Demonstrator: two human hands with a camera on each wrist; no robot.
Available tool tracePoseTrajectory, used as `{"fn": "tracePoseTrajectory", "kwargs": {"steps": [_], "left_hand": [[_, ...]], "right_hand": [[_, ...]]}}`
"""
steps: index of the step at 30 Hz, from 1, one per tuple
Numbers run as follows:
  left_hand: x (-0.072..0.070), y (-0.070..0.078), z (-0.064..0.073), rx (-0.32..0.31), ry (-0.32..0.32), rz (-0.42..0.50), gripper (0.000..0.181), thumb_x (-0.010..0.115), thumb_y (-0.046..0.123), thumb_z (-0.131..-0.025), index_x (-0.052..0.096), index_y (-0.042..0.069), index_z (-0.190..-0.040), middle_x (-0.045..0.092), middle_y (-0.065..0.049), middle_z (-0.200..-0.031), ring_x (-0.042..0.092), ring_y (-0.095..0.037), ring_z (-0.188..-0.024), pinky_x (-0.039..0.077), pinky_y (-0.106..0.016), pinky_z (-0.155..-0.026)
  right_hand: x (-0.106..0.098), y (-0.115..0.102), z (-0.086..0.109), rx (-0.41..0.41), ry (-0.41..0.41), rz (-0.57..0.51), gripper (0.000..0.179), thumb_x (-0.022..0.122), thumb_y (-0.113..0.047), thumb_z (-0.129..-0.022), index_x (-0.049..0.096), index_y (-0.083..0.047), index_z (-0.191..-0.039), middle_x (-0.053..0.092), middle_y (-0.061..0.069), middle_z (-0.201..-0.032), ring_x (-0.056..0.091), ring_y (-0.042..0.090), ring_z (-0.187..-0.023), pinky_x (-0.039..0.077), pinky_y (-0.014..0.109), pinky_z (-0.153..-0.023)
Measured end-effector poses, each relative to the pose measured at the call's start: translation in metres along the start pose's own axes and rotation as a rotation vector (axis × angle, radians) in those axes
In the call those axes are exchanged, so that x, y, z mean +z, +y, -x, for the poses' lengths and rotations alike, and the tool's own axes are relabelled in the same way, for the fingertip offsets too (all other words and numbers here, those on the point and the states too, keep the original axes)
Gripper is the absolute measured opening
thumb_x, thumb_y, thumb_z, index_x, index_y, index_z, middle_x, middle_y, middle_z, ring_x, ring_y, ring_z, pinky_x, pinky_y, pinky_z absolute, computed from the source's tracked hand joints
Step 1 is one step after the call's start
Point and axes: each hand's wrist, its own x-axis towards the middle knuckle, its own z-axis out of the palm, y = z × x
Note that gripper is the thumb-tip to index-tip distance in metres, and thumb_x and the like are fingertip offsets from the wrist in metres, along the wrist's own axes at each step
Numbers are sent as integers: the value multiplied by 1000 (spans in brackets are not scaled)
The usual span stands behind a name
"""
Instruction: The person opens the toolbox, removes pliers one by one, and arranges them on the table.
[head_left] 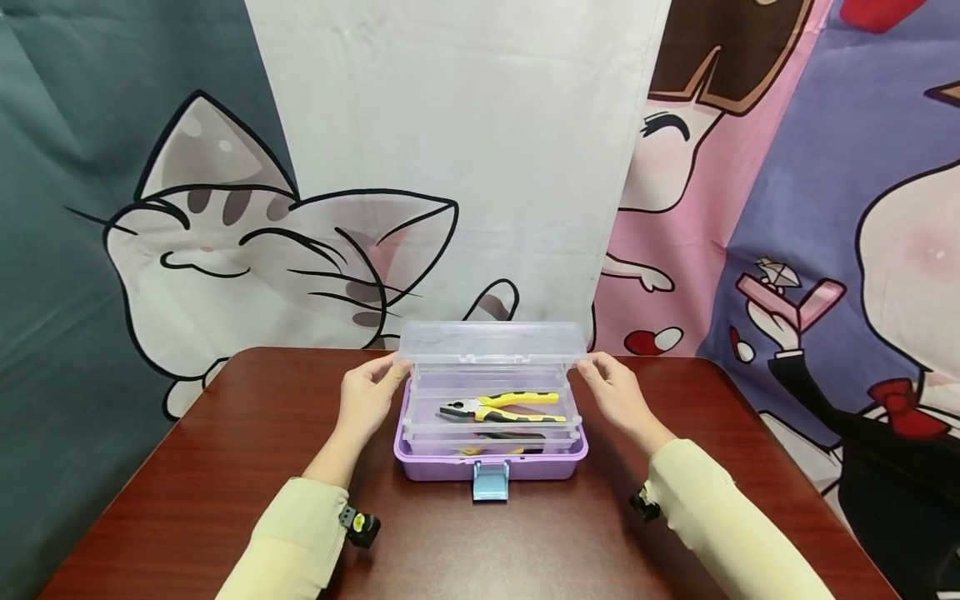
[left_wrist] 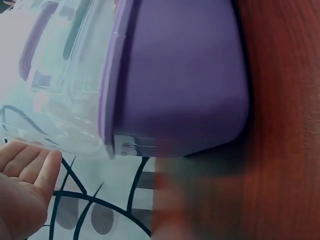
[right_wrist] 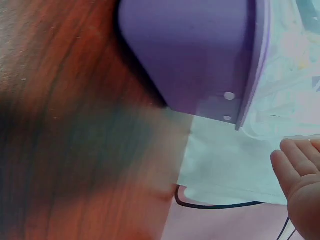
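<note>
Two bare hands flank a purple toolbox (head_left: 420, 469) at the middle of the table, the left hand (head_left: 366, 398) at one side and the right hand (head_left: 619, 397) at the other. Both have hold of the raised clear plastic lid (head_left: 491, 340), each at its own side of it; thumb and fingers are nearly together on the edge, and the wrist views show the fingers fairly straight there. Beneath the lid I can see clear trays (head_left: 442, 383), with combination pliers (head_left: 486, 409) lying crosswise, jaws to the left and yellow-and-black handles to the right. A darker tool (head_left: 517, 436) shows through the plastic nearer the front; I can't make out its kind. On the near side of the toolbox, a light blue latch (head_left: 491, 483) hangs down at the centre. The box rests on a reddish-brown wooden table (head_left: 262, 417). Pale sleeves (head_left: 288, 533) reach in from the near side, with a small black camera (head_left: 362, 528) at the left wrist. Beyond the far edge hangs a printed cloth (head_left: 465, 125), with a smiling cartoon cat (head_left: 247, 283) on the left and cartoon people on the right.
</note>
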Motion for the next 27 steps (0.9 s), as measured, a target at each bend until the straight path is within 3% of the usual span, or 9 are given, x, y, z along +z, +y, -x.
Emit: {"fn": "tracePoseTrajectory", "kwargs": {"steps": [4, 11, 17, 23, 27], "left_hand": [[1, 3, -5, -11, 0, -2, 45, 69, 38, -84, 69, 2, -112, 72, -18, -96, 64, -5, -71, 50, -13, -62], [0, 10, -11, -21, -12, -12, 47, 68, 44, -84, 71, 4, -109, 72, -17, -98, 70, -21, -77, 56, -21, -66], [-2, 18, -17, -46, -7, -47, 49, 67, 49, -83, 73, 5, -105, 72, -17, -98, 68, -15, -72, 51, -19, -62], [-3, 24, -25, -115, -38, -61, 60, 64, 60, -79, 73, 8, -107, 68, -11, -113, 70, -23, -83, 55, -27, -73], [-3, 26, -28, -146, -40, -55, 64, 63, 62, -78, 71, 7, -109, 67, -12, -114, 70, -24, -84, 56, -30, -76]], "right_hand": [[-1, -3, -5, 19, -5, 7, 39, 49, -37, -97, 63, -3, -108, 68, 16, -104, 57, 25, -91, 49, 35, -79], [-3, -7, -11, 68, -7, -3, 40, 48, -38, -98, 63, -2, -105, 67, 16, -95, 59, 25, -87, 49, 30, -74], [-5, -11, -19, 81, 0, 10, 46, 45, -43, -98, 64, -1, -101, 69, 18, -95, 61, 26, -85, 50, 29, -71], [-8, -16, -27, 103, -18, -16, 54, 43, -48, -97, 64, 2, -101, 69, 20, -98, 64, 32, -86, 51, 27, -70], [-8, -17, -31, 131, -41, -22, 58, 42, -51, -96, 63, 3, -104, 69, 21, -101, 64, 33, -88, 53, 30, -74]]}}
